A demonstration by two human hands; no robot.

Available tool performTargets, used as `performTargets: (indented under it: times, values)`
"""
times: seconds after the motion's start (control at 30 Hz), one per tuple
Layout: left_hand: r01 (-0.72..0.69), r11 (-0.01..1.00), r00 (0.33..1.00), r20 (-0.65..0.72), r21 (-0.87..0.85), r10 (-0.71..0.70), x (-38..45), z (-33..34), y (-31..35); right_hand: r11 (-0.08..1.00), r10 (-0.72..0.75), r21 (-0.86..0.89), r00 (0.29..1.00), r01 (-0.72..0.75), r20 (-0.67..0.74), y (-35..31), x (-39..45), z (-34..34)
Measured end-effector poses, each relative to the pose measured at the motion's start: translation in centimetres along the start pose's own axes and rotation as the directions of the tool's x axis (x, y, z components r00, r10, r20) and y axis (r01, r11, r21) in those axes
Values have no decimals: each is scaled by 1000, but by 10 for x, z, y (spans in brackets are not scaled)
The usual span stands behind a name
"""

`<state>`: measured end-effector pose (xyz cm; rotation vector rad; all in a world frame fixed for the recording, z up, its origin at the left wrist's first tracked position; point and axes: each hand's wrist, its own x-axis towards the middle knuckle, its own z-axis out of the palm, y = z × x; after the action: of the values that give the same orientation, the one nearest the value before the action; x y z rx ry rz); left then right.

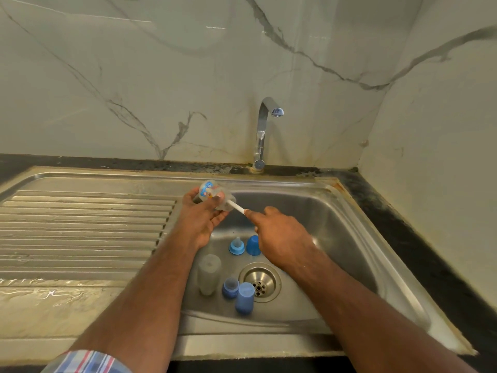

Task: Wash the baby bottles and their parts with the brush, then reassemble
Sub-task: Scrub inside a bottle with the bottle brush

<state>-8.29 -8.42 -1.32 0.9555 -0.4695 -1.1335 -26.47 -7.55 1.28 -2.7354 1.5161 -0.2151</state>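
Observation:
My left hand (202,215) grips a clear baby bottle (211,191) with a colourful print, tilted over the sink's left rim. My right hand (279,232) grips the white handle of the brush (237,207), whose head is inside the bottle's mouth. In the steel sink (347,224) a second clear bottle (208,274) stands upright. Beside it lie a blue collar with a clear teat (236,246), a blue cap (252,244), another blue collar (230,287) and another blue cap (244,297).
The chrome tap (265,130) stands behind the basin, with no water running. A ribbed draining board (80,232) spreads to the left, wet near its front. The drain (260,281) sits mid-basin. Marble walls close in behind and to the right.

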Motion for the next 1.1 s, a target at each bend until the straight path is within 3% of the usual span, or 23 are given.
performTargets:
  times: [0.1,0.2,0.3,0.33,0.37,0.43,0.53,0.63,0.73,0.77,0.87,0.93,1.0,1.1]
  values:
    - [6,999,998,63,31,-8,1,2,-3,992,52,115,999,-52,1,-1,3,11]
    - [6,1000,996,91,23,-8,4,0,-4,928,74,363,996,-88,53,2,8,11]
    - [21,1000,996,84,6,-21,7,-3,-3,693,69,705,987,-152,145,11,6,9]
    - [24,1000,996,82,-8,-23,7,-3,-3,647,80,748,989,-149,128,13,4,7]
    - [18,1000,997,81,-10,-17,7,-2,-3,670,96,732,992,-127,84,14,3,5]
    - [-2,1000,997,81,23,0,8,0,-5,830,111,549,994,-94,2,11,3,5]
    - [-27,997,996,85,73,21,8,1,-8,937,98,334,995,-99,19,0,4,8]
    - [-18,998,995,96,60,12,10,-3,-7,841,78,525,990,-129,118,2,7,4]
    - [-12,1000,995,98,10,11,9,-5,-4,553,112,797,969,-245,220,8,3,1]
    - [-14,1000,995,99,6,14,8,-4,-3,552,133,801,973,-233,191,8,3,2]
    - [-26,999,994,106,27,23,8,-1,-4,803,152,578,988,-146,38,5,5,9]
    - [-24,999,994,109,37,20,8,-1,-5,880,128,458,991,-125,23,2,5,9]
    - [-12,999,993,114,32,8,7,-1,-5,852,103,508,992,-127,77,0,6,7]
    - [4,1000,993,120,-25,-1,8,-4,-3,691,76,703,984,-170,163,3,5,6]
